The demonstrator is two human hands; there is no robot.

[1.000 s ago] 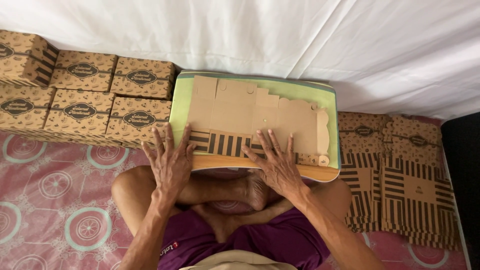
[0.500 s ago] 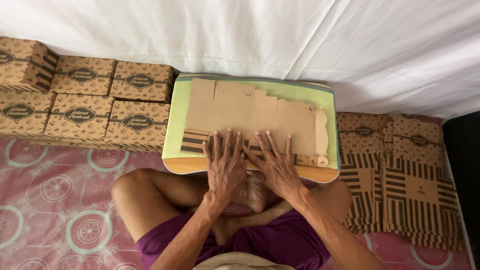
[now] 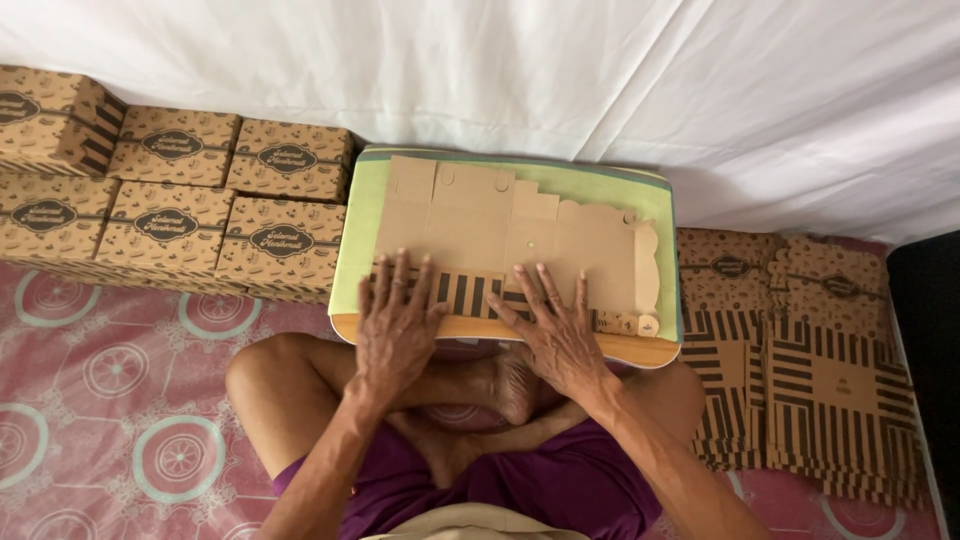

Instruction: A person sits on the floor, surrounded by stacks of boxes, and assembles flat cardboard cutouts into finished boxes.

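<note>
**K:** Grip state: none. Both hands flat, fingers spread, palms down. Left hand and right hand press on the near edge of the flat carton.

**M:** Where's the carton?

**K:** Lying unfolded, plain brown side up, on the green tray. Striped flap folded over along the near edge; that's what the fingers sit on. Tray rests across the person's crossed legs.

**M:** Hands touching each other?

**K:** No, apart. Striped flap shows between them. Left sits on the left half of the flap, right nearer the middle, wrist over the tray's wooden rim.

**M:** Surroundings?

**K:** Made-up boxes stacked in rows to the left, butted against the tray. Pile of flat blanks on the right, just beside the tray. White cloth behind, patterned pink mat underneath.
</note>
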